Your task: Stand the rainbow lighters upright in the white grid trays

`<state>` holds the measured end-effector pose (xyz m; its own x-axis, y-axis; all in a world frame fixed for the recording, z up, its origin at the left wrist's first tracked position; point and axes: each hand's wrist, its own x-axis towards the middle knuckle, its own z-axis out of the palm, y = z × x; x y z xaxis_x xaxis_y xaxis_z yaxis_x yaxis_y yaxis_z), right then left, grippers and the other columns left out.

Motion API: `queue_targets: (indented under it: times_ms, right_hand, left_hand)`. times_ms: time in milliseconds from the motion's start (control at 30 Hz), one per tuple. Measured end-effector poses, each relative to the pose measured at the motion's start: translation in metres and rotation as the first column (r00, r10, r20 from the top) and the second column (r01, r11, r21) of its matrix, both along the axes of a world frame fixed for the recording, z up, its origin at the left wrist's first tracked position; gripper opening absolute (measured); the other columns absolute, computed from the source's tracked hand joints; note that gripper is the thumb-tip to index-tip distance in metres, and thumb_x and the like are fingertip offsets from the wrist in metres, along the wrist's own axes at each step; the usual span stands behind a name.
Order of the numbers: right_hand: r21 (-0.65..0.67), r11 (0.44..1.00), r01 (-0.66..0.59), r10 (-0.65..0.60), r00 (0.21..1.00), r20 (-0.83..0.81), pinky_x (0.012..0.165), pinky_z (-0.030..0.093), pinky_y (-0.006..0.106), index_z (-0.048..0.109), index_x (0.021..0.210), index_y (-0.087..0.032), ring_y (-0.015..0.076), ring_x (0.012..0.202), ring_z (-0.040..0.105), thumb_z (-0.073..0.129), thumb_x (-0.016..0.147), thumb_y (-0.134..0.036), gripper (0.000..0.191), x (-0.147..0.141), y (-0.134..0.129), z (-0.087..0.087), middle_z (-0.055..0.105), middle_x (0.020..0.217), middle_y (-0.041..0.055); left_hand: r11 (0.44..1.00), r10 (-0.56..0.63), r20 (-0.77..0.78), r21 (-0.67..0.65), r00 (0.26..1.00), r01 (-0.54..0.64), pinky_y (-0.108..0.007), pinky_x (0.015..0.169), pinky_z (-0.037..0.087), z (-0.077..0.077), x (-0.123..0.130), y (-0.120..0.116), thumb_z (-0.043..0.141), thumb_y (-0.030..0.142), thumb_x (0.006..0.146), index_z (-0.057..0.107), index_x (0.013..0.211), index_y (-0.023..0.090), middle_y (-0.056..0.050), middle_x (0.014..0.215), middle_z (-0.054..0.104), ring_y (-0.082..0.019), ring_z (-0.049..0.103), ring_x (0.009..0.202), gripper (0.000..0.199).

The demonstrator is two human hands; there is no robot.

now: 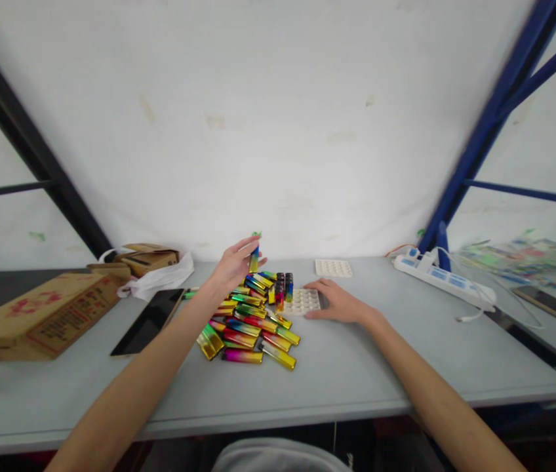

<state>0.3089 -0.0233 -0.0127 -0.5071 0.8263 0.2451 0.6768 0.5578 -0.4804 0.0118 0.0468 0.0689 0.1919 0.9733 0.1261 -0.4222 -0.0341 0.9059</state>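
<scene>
Above the far side of a heap of shiny multicoloured lighters (251,324), my left hand (236,263) is closed on one lighter (254,257), held upright with blue over yellow. A white tray (302,301) with rows of round sockets lies right of the heap. Several lighters (285,288) stand upright in its left end. My right hand (334,301) rests at the tray's right end, thumb and fingers spread around its edges and touching it.
A second white socketed tray (333,267) lies near the wall. To the left are a black tablet (153,321), a white plastic bag (162,278) and cardboard boxes (46,314). On the right, a white power strip (445,282) with cables lies along the table (347,373).
</scene>
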Motion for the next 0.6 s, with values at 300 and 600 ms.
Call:
queue_targets:
  times_ms: [300, 600]
  right_hand:
    - [0.026, 1.0, -0.013, 0.012, 1.0, 0.001, 0.108, 0.046, 0.05, 0.061, 0.137, -0.017, 0.0329, 0.122, 0.059, 0.082, 0.082, -0.054, 0.07, 0.001, 0.001, -0.002, 0.062, 0.131, 0.0173]
    - [0.034, 0.999, -0.015, 0.015, 1.0, -0.011, 0.107, 0.047, 0.049, 0.061, 0.137, -0.019, 0.032, 0.121, 0.059, 0.081, 0.081, -0.056, 0.07, 0.003, 0.002, -0.003, 0.063, 0.131, 0.016]
  left_hand:
    - [0.992, -0.123, -0.113, 0.008, 0.986, 0.125, -0.019, 0.048, 0.047, -0.012, 0.015, -0.06, 0.088, 0.042, 0.076, 0.07, 0.096, 0.013, -0.001, 0.075, 0.066, -0.01, 0.06, 0.058, 0.039]
    - [0.985, -0.172, -0.174, -0.032, 0.969, 0.169, -0.014, 0.038, 0.018, -0.009, 0.017, -0.073, 0.07, 0.054, 0.091, 0.057, 0.104, 0.026, 0.009, 0.059, 0.049, -0.004, 0.026, 0.038, 0.033]
